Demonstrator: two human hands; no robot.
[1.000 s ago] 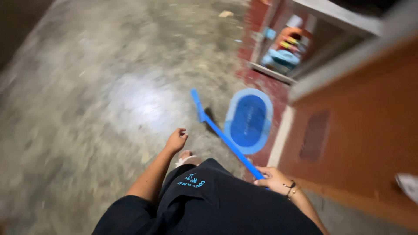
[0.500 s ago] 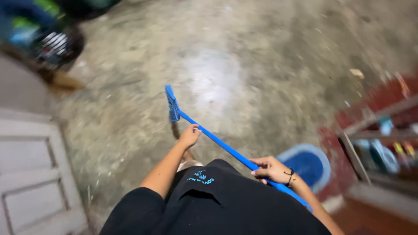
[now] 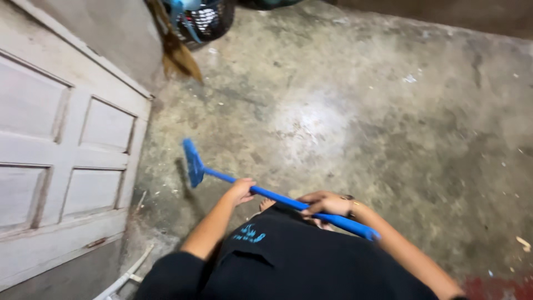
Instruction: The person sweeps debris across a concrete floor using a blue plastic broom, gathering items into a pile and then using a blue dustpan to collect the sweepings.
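In the head view, the person looked down past a black shirt (image 3: 288,261) at a blue broom (image 3: 266,193) held across the body in both hands. The left hand (image 3: 240,191) was curled round the blue handle (image 3: 277,198) about midway along it, fingers wrapped over the top. The right hand (image 3: 325,204) was closed round the same handle nearer its upper end, with a dark bracelet (image 3: 348,199) at the wrist; the end of the handle stuck out just past that forearm. The broom's flat blue head (image 3: 194,162) lay to the left of the hands, low over the concrete floor (image 3: 388,122) and near a pale panelled door (image 3: 61,161); whether it touched the floor I could not tell. A bare foot (image 3: 266,204) showed just under the handle, between the two hands. The floor was grey and stained, with a bright patch of reflected light ahead of the hands and small pale scraps scattered about. At the top left a brown brush of dry fibres (image 3: 177,53) leaned by the wall, beside a dark basket (image 3: 208,19). A thin pale bar (image 3: 125,276) lay at the foot of the door
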